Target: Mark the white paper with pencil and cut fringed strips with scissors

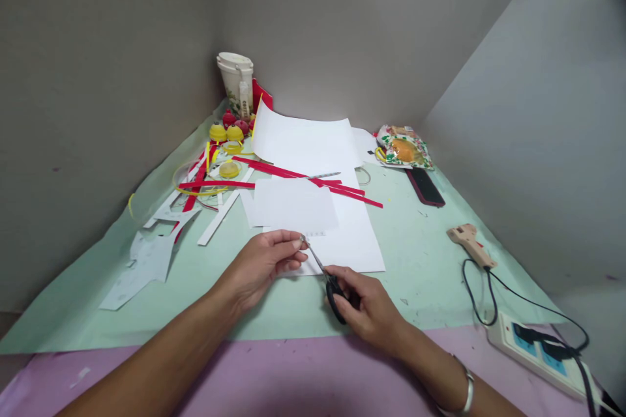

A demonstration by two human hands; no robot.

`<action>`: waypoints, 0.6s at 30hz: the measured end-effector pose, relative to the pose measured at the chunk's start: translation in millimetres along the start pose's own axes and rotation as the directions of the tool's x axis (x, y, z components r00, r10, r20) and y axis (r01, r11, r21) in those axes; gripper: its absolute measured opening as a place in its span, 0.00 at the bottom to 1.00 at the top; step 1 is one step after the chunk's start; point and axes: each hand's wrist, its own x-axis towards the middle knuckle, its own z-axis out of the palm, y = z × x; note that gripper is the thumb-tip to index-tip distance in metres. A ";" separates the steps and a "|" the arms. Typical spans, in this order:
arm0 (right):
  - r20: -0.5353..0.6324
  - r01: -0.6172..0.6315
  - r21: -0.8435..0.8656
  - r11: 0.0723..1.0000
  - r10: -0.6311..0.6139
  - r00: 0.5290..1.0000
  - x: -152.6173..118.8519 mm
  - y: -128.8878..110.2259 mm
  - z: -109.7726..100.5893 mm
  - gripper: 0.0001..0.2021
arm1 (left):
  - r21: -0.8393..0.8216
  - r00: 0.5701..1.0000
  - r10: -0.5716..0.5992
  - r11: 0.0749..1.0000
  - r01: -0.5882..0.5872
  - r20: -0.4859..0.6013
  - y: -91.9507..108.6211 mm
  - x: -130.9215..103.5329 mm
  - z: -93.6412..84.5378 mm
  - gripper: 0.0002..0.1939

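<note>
Black-handled scissors (336,298) are gripped in my right hand (364,303), their blades pointing up and left. The blade tips meet a tiny pale piece pinched between the thumb and fingers of my left hand (274,257); it is too small to make out. Both hands are over the front edge of a large white sheet (359,244). Beyond them lies a smaller white paper (293,205), with several red strips (357,194) and a pen-like stick (325,176) behind it.
Paper scraps (149,260), strips and yellow round pieces (229,170) lie left, near a white cup (236,81). At right are a snack packet (403,148), a phone (425,187), a glue gun (472,244) and a power strip (538,355) with cables.
</note>
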 end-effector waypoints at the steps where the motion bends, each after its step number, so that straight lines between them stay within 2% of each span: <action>1: 0.000 0.001 -0.003 1.000 -0.001 1.000 -0.1 -0.1 0.1 0.21 | 0.002 1.000 -0.002 1.000 0.002 -0.001 0.1 -0.2 0.2 0.04; 18: 0.001 0.002 -0.017 1.000 -0.002 1.000 0.7 -1.6 -0.6 0.22 | -0.004 0.999 -0.025 1.000 0.025 -0.021 4.8 -4.1 4.2 0.02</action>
